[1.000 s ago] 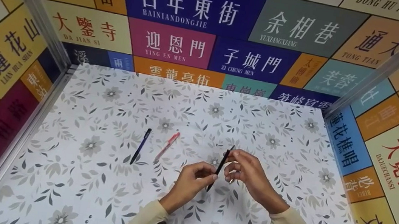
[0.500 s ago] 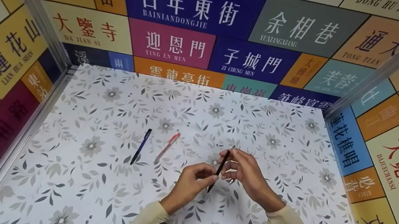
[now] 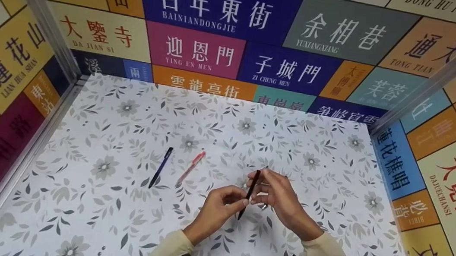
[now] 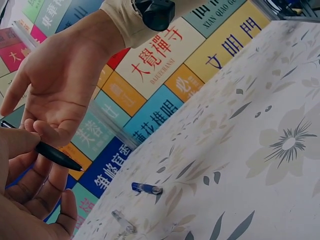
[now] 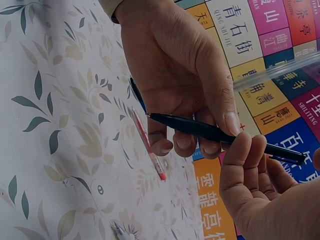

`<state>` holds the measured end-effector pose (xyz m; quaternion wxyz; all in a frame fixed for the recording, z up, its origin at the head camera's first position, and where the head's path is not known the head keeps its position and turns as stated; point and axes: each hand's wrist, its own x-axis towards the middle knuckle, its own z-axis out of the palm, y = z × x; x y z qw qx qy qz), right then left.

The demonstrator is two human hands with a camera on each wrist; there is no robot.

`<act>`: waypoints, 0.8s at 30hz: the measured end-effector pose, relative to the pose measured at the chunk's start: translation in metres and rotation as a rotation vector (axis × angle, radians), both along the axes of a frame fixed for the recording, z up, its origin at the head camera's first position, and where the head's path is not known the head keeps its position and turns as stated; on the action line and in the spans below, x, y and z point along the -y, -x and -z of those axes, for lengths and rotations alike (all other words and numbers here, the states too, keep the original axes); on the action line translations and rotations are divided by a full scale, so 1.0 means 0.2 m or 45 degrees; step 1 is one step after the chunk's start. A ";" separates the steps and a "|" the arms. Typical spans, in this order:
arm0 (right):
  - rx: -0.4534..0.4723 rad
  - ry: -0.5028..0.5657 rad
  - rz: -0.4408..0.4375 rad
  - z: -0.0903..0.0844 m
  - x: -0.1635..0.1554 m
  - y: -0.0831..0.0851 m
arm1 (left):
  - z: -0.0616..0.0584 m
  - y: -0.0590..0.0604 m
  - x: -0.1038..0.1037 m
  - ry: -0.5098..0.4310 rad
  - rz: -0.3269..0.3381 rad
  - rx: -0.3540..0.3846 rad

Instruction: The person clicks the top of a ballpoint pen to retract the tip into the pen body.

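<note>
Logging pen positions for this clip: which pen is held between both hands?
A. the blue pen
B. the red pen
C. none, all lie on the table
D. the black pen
D: both hands grip the black pen, while the blue pen and red pen lie on the table.

The desk (image 3: 112,218) wears a white cover printed with grey flowers and leaves. Left of the black pen (image 3: 249,193) lie a red pen (image 3: 191,167) and, further left, a dark blue pen (image 3: 161,166). Both sleeves (image 3: 162,255) are cream.
</note>
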<state>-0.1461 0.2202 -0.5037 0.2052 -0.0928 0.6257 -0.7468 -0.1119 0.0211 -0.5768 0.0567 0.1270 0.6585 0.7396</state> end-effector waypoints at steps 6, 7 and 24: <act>0.027 0.011 0.005 -0.01 0.02 0.01 | 0.00 0.00 0.00 -0.003 -0.018 0.008; 0.027 0.012 0.005 -0.01 0.03 0.01 | 0.00 0.00 0.00 -0.007 -0.018 0.011; -0.012 0.001 -0.007 0.00 0.06 0.01 | 0.01 0.00 0.01 -0.101 -0.020 0.020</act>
